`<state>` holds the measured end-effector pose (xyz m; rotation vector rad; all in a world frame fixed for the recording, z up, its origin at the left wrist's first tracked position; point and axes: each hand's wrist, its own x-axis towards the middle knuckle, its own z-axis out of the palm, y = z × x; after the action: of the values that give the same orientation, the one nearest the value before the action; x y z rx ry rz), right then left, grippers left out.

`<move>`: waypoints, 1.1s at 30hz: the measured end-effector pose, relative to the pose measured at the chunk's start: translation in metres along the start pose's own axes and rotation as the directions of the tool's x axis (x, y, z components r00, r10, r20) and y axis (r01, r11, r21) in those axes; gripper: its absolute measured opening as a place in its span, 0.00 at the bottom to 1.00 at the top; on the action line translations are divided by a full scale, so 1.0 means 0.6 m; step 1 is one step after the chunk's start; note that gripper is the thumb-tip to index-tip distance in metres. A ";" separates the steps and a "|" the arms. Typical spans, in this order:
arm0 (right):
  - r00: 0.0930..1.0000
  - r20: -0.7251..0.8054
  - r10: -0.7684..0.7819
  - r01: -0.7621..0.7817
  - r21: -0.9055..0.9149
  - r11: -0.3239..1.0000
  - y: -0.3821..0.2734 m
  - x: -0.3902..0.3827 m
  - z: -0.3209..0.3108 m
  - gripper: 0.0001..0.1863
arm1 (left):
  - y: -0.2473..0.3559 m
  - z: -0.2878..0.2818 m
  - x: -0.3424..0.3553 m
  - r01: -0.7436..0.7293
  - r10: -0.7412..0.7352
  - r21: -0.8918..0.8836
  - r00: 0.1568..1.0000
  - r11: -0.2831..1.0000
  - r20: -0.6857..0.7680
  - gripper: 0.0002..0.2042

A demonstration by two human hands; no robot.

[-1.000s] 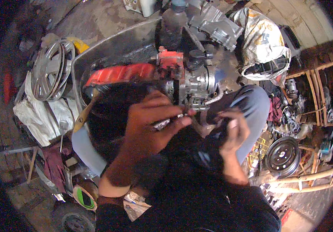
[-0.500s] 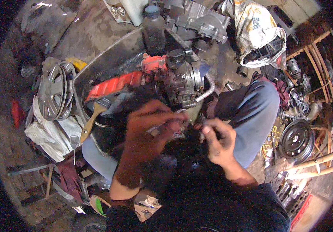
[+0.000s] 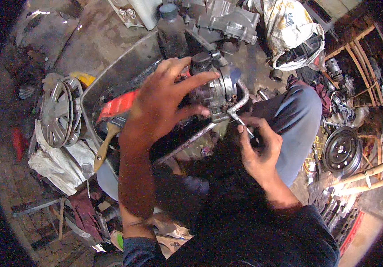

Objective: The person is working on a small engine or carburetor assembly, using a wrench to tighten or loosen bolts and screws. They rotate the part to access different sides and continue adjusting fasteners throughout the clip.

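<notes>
My left hand (image 3: 162,95) reaches over the metal engine part, its fingers spread, with thumb and forefinger astride the near side of its body. That part (image 3: 220,100) has a ringed clamp, a black cap and a bent silver pipe (image 3: 240,104); a red ribbed piece (image 3: 119,106) extends left, partly hidden behind my left hand. My right hand (image 3: 262,153) pinches a thin pale metal rod (image 3: 245,126), whose far tip is at the lower end of the bent pipe. Whether the tip touches it I cannot tell. The engine part sits over a dark basin (image 3: 111,69).
A wooden-handled brush (image 3: 105,147) leans at the basin's left side. A dark bottle (image 3: 172,35) stands at the far side. Wheel covers (image 3: 58,113) lie left, a white sack (image 3: 291,33) far right, and a black steel wheel (image 3: 342,149) right of my bent knee (image 3: 298,129).
My left hand has moved up and forward from near my right hand onto the engine part, with its fingers spreading. My right hand has shifted slightly right; the thin rod now shows in it.
</notes>
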<state>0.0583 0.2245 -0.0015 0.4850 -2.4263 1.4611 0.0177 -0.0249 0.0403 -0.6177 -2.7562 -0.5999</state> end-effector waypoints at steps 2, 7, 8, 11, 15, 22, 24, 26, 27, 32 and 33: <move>0.999 -0.033 -0.003 0.003 0.023 1.000 0.008 0.002 0.005 0.06 | -0.004 -0.002 0.002 0.035 -0.035 -0.017 0.999 0.999 0.001 0.22; 0.998 -0.045 -0.032 0.031 -0.023 0.999 0.008 0.020 0.006 0.06 | -0.023 0.017 0.025 0.063 -0.068 -0.066 0.995 0.996 -0.072 0.14; 0.997 -0.065 -0.039 0.037 -0.033 0.999 0.011 0.025 0.000 0.06 | -0.029 0.024 0.041 0.036 -0.044 -0.123 0.997 0.992 -0.059 0.14; 0.993 -0.057 -0.108 0.105 -0.050 0.993 0.008 0.038 0.003 0.06 | -0.059 0.015 0.066 0.032 -0.032 -0.206 0.999 0.978 0.003 0.14; 0.970 -0.034 -0.241 0.237 -0.095 0.967 0.005 0.051 0.001 0.07 | -0.078 0.014 0.073 0.048 -0.046 -0.243 0.999 0.969 0.012 0.16; 0.906 0.173 -0.387 0.413 -0.159 0.897 -0.019 0.095 -0.019 0.10 | -0.078 0.020 0.080 0.133 -0.130 -0.291 0.991 0.947 0.028 0.16; 0.853 0.243 -0.461 0.502 -0.146 0.852 -0.026 0.111 -0.017 0.13 | -0.072 0.018 0.079 0.160 -0.161 -0.256 0.987 0.953 0.020 0.16; 0.784 0.372 -0.497 0.582 -0.162 0.797 -0.024 0.127 -0.021 0.18 | -0.067 0.018 0.077 0.133 -0.139 -0.227 0.990 0.965 -0.012 0.16; 0.751 0.426 -0.505 0.617 -0.179 0.766 -0.028 0.136 -0.024 0.19 | -0.068 0.022 0.076 0.143 -0.151 -0.231 0.988 0.962 -0.018 0.16; 0.676 0.517 -0.525 0.698 -0.222 0.680 -0.019 0.145 -0.025 0.19 | -0.073 0.030 0.076 0.147 -0.163 -0.219 0.985 0.964 -0.056 0.14; 0.679 0.545 -0.492 0.666 -0.175 0.725 -0.021 0.144 -0.025 0.19 | -0.073 0.031 0.076 0.147 -0.162 -0.215 0.985 0.965 -0.055 0.13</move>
<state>-0.0141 0.2200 0.0494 1.5111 -2.4078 0.6359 -0.0452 -0.0371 0.0240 -0.4153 -2.7111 -0.9397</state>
